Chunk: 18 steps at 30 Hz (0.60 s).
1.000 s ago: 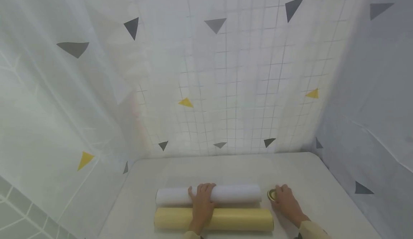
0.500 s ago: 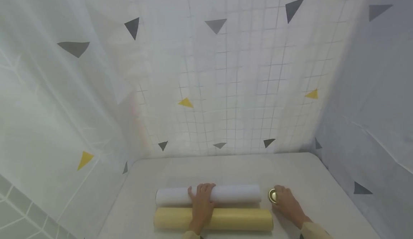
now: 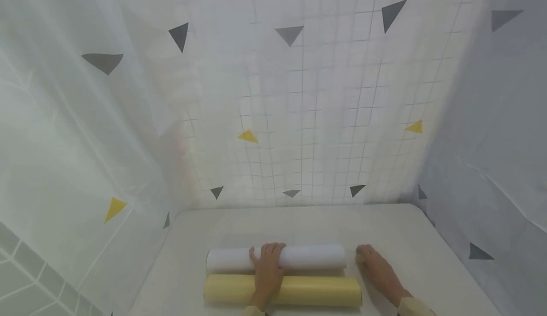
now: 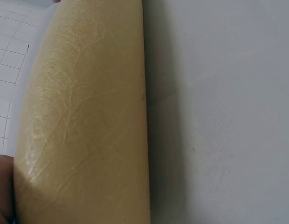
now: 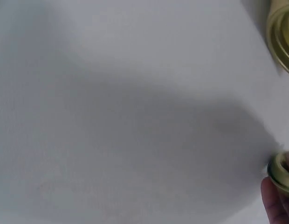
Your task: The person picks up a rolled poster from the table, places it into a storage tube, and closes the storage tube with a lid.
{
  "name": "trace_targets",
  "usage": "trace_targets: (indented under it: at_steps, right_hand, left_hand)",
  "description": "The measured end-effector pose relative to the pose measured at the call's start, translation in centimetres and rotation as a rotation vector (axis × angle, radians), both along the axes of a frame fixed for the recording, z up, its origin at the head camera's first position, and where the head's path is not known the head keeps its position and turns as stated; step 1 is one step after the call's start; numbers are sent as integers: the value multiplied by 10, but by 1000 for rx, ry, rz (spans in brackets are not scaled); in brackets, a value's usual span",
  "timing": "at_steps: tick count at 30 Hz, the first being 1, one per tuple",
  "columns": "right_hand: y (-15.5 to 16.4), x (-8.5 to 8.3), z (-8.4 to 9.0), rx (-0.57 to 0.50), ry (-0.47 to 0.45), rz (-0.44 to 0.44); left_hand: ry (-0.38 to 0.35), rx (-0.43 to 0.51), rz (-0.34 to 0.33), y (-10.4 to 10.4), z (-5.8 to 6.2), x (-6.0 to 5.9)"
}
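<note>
A white cardboard tube (image 3: 312,257) lies crosswise on the table, parallel to a yellow tube (image 3: 320,291) in front of it. My left hand (image 3: 268,271) reaches over the yellow tube and grips the white one, fingers over its top. In the left wrist view the yellow tube (image 4: 88,112) fills the left half. Just right of the white tube's right end, my right hand (image 3: 379,269) pinches a round gold metal cap (image 5: 279,173) between thumb and fingers. From the head the cap is mostly hidden by the fingers.
The yellow tube's right end bears a gold metal rim (image 5: 277,39). Both tubes lie on a white table (image 3: 282,221) with rounded far corners. Behind it hangs pale sheeting (image 3: 325,164) with grey and yellow triangles; sheeting also lines both sides.
My right hand has turned, so the cap's gold face, seen from the head before, now faces away toward the white tube's end. The left hand and both tubes stay in place.
</note>
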State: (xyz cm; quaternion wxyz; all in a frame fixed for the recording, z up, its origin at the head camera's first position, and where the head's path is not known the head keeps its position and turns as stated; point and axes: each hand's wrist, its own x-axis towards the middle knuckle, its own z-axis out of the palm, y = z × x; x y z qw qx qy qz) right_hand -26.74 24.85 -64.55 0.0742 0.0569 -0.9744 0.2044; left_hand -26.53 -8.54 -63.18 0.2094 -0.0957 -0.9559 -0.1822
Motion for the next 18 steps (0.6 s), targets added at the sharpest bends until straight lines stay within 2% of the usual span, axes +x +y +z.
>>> trace_targets:
  at_steps: [4,11,18]
  right_hand:
    - [-1,7,0,-28,36,27]
    - [-8,11,6,-25,-18,36]
    - [-17,8,5,26,67,32]
  left_hand:
    - [-3,-6,-5,0,1,-1]
    - [-2,-4,-3,-1,-4,-3]
    - [-16,-3,0,-1,-4,-5]
